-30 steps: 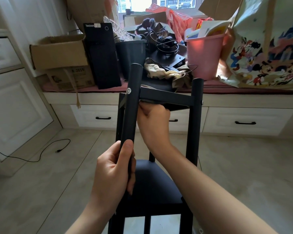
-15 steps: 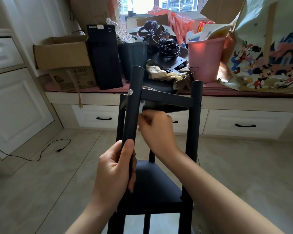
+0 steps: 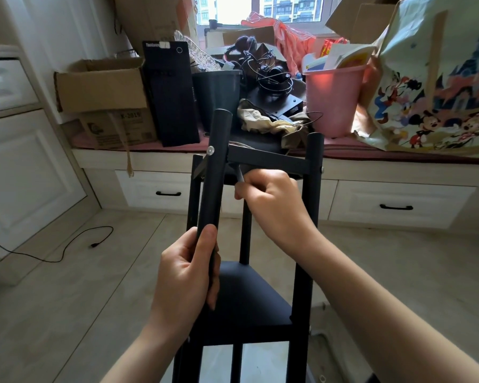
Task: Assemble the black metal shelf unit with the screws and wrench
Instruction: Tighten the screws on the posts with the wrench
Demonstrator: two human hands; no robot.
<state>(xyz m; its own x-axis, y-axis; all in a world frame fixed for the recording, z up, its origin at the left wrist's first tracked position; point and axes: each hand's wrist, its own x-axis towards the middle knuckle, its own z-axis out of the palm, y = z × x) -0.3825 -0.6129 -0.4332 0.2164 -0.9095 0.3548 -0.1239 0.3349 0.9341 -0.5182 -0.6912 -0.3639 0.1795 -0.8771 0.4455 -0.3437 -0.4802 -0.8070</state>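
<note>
Fingers of the left hand (image 3: pixel 187 268) wrap the shelf post (image 3: pixel 213 172); right hand (image 3: pixel 273 201) pinches the wrench (image 3: pixel 240 174).

Two hands on the job: left hand (image 3: pixel 187 268) wrapped round a post, right hand (image 3: pixel 271 201) pinching one wrench (image 3: pixel 240 176). One black metal shelf unit (image 3: pixel 249 297), with four upright posts showing and one full shelf panel in plain sight. Two silver screw heads visible, screw (image 3: pixel 211 150) on the near left post and another (image 3: pixel 321 169) on the right post. Behind, on the window seat: two cardboard boxes at left, stacked; one pink bucket (image 3: pixel 333 102); one black bin (image 3: pixel 216 99); one black computer tower (image 3: pixel 172 92); one cartoon-print bag (image 3: pixel 437 87). Three black drawer handles beneath. One black cable (image 3: pixel 67 251) on the floor.
</note>
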